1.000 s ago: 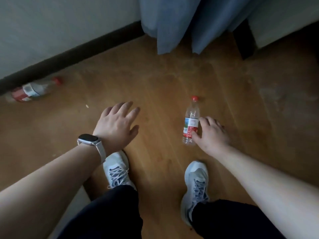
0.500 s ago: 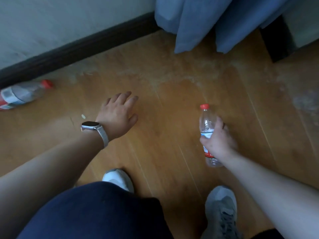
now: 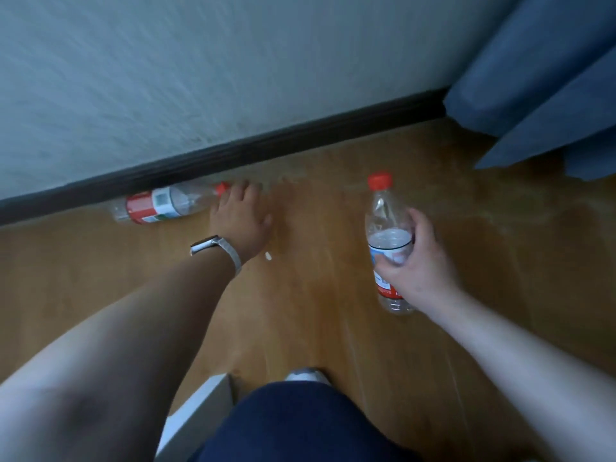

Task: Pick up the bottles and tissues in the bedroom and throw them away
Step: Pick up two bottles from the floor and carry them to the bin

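Note:
My right hand point(image 3: 415, 265) grips a clear plastic bottle point(image 3: 383, 218) with a red cap and a red-and-white label, holding it upright above the wooden floor. A second clear bottle point(image 3: 160, 205) with the same red cap lies on its side against the dark baseboard at the left. My left hand point(image 3: 241, 218), with a watch on the wrist, reaches out with straight fingers right beside that bottle's cap end; whether it touches the bottle is unclear through the blur.
A small white scrap point(image 3: 267, 256) lies on the floor below my left hand. Blue curtains point(image 3: 540, 88) hang at the upper right. The grey wall point(image 3: 233, 61) runs behind. A white furniture edge point(image 3: 200, 408) and my knee are at the bottom.
My right hand has lifted the bottle higher. The view and my left hand have moved left toward the lying bottle, which is now close to my fingers.

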A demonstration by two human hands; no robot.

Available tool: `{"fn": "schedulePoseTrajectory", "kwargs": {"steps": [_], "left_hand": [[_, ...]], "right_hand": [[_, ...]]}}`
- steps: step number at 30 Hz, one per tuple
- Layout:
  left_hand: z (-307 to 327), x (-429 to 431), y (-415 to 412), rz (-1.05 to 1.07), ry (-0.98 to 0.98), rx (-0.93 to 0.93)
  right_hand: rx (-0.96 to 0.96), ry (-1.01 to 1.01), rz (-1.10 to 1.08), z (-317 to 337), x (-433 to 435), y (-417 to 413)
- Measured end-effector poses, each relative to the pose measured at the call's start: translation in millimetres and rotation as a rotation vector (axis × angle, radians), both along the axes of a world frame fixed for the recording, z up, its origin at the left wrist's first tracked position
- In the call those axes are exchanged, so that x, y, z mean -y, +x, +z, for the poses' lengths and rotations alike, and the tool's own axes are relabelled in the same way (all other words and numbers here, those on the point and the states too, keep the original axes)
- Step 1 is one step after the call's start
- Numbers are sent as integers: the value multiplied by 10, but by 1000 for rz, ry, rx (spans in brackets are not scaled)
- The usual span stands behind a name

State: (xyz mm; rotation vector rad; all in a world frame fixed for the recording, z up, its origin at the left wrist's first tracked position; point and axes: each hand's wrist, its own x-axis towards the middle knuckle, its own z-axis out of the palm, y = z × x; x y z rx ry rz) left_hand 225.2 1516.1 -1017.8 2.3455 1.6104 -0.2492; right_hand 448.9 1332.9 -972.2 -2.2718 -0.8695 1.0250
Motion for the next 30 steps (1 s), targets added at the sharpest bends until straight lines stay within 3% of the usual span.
{"fn": "schedulePoseTrajectory", "kwargs": {"steps": [5, 13, 21, 30], "left_hand": [[-104, -476, -640, 204, 189, -22], [-170, -756, -1334, 241, 48, -217], [-121, -650, -1169, 143, -20, -75], [366, -231, -281, 43, -65, 225]], "right_hand": [[-121, 74, 70, 46, -394, -364], [-165, 84, 138, -36, -584, -481], [-175, 112, 170, 0, -580, -507], [-95, 160, 143, 422, -370, -27]]}}
